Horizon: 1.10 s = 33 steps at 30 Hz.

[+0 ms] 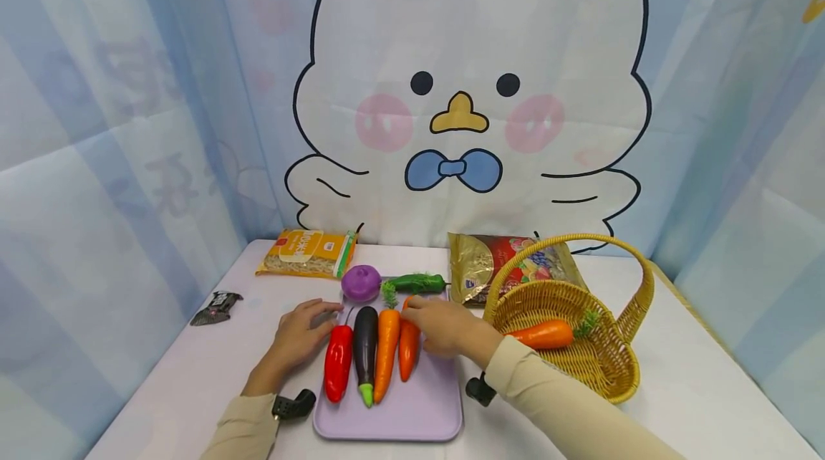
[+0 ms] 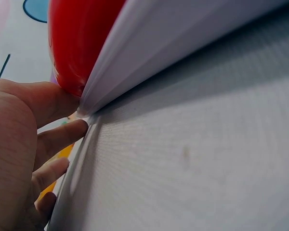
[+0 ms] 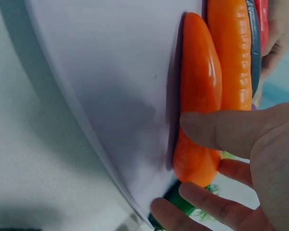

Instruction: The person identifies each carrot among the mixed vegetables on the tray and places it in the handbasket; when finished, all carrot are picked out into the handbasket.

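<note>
In the head view, a lilac tray (image 1: 419, 420) holds a red pepper (image 1: 338, 363), an eggplant (image 1: 366, 345), a long carrot (image 1: 387, 345) and a shorter orange vegetable (image 1: 409, 351). My left hand (image 1: 298, 334) touches the tray's left rim beside the pepper, fingers fairly straight; the left wrist view shows its thumb (image 2: 50, 98) at the rim. My right hand (image 1: 445, 327) holds the shorter orange vegetable (image 3: 200, 86) at its far end, the thumb across it in the right wrist view. A purple onion (image 1: 361, 284) and a green pepper (image 1: 415, 283) lie at the tray's far edge.
A wicker basket (image 1: 625, 374) with a tall handle and a carrot (image 1: 548, 334) inside stands right of the tray. Behind are a yellow packet (image 1: 309, 254) and a gold-red packet (image 1: 473, 270). A small black wrapper (image 1: 218, 307) lies on the left. Curtains border the table.
</note>
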### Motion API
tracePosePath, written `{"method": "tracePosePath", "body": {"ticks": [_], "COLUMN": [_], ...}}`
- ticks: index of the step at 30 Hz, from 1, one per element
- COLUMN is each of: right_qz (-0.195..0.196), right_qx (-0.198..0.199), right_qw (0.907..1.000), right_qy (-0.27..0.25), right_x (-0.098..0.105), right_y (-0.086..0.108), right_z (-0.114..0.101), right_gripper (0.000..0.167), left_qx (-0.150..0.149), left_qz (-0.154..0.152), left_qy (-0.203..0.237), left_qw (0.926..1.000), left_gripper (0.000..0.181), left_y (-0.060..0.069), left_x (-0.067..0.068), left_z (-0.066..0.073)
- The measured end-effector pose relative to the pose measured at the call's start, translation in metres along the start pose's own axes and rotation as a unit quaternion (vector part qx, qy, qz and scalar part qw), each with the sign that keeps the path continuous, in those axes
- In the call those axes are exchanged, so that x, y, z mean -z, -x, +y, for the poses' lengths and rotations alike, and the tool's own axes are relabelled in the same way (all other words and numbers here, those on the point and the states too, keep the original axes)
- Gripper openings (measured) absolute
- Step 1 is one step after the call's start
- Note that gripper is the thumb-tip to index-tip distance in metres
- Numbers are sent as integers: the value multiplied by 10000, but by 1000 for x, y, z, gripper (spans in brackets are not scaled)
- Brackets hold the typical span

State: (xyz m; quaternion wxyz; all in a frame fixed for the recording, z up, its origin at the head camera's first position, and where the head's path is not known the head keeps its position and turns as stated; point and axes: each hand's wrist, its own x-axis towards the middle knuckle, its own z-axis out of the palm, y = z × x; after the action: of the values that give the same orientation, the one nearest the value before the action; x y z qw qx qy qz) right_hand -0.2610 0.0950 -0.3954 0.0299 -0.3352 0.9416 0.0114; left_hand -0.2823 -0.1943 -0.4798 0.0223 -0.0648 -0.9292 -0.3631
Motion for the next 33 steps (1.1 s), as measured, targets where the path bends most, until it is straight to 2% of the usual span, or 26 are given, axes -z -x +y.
{"method": "tracePosePath", "body": {"ticks": [16,26,33], "right_qz": [107,-173,-16], "right_qx": [-221,-315,-75], "right_qw": [9996,9994,9999], "right_qy": [167,25,76], "right_x": [-8,-11,-10], "right_y": [-7,-5,-3], "right_z": [3,8,10], "right_gripper": [37,36,34], "left_qx": [85,97,-64], "left_qz": [-8,-36,13], "left_qy": [-3,-20,-16], "left_qw": [10000,9999,10000], "left_gripper": [33,33,33], "left_y": [0,0,0], "left_x": [0,0,0], "left_z": [0,2,1]}}
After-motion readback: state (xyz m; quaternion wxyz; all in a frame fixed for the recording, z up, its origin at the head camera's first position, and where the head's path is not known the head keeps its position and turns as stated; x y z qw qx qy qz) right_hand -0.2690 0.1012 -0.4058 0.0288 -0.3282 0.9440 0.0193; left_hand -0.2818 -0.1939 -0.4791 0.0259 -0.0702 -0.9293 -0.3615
